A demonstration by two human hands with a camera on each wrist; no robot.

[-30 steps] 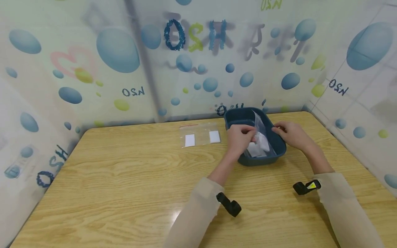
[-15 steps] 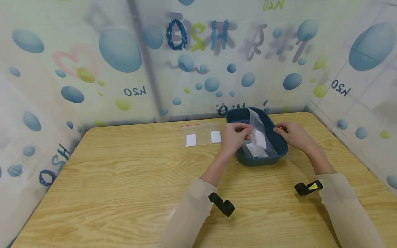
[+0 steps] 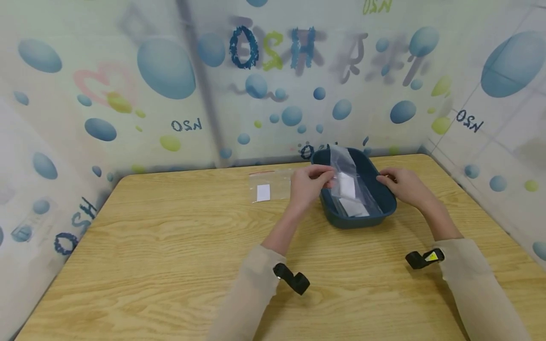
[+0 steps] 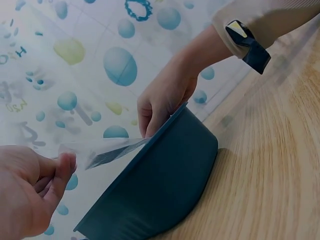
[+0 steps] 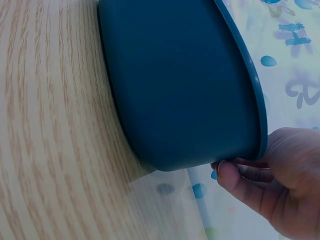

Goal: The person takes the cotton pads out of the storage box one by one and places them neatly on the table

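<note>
My left hand (image 3: 305,187) pinches a clear plastic bag (image 3: 346,182) between thumb and fingertips, over the left side of a dark blue plastic basin (image 3: 360,222). A white piece shows inside the bag. Beneath it, more clear bags with white pieces (image 3: 354,208) lie in the basin. My right hand (image 3: 402,183) grips the basin's right rim, its fingers reaching over the edge. In the left wrist view the bag's upper part (image 4: 107,150) stretches from the left fingertips toward the rim. The right thumb (image 5: 229,175) presses the basin's outer side in the right wrist view.
A flat zip bag (image 3: 277,185) with a white card (image 3: 263,192) showing lies on the wooden table (image 3: 170,237) left of the basin, partly behind my left hand. A wall sheet (image 3: 273,132) with blue and green spots stands behind the table's back edge.
My left hand has moved left, drawing the pinched bag from the middle of the basin to its left side. The right hand keeps its hold on the rim.
</note>
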